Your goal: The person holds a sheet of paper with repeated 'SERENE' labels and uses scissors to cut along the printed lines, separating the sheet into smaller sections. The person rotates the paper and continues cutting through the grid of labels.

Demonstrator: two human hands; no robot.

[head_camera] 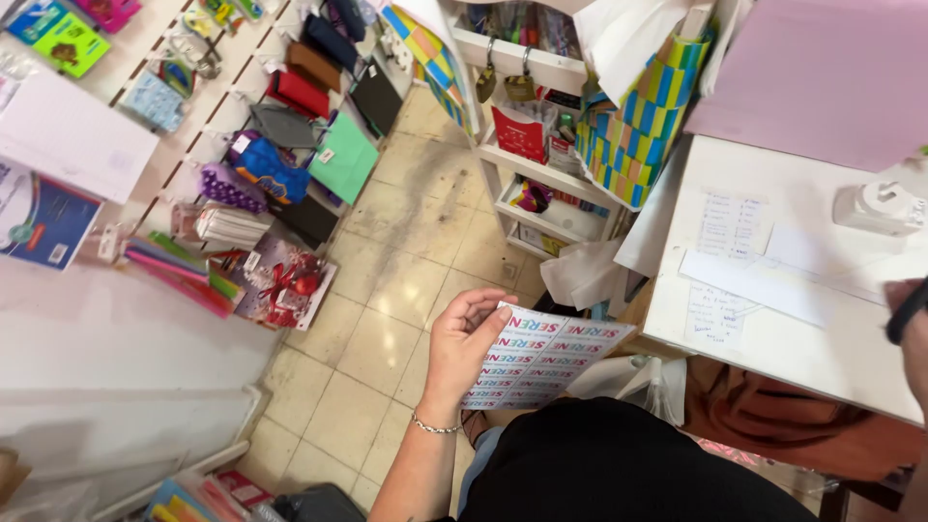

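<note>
My left hand (466, 340) holds a white sheet of printed label stickers (549, 356) by its left edge, thumb on top, above the tiled floor. A thin bracelet sits on that wrist. My right hand (909, 319) shows only as a sliver at the right edge over the white counter (773, 329), with a dark band across it; whether it holds anything is hidden. Paper notes (735, 224) lie on the counter near it.
A white shelf unit (541, 174) with stationery stands ahead. A colourful checkered gift bag (638, 126) hangs by the counter. A wall rack of bags and notebooks (271, 164) is at the left. A white tape dispenser (878, 208) sits on the counter. A pink sheet (822, 68) lies at the top right.
</note>
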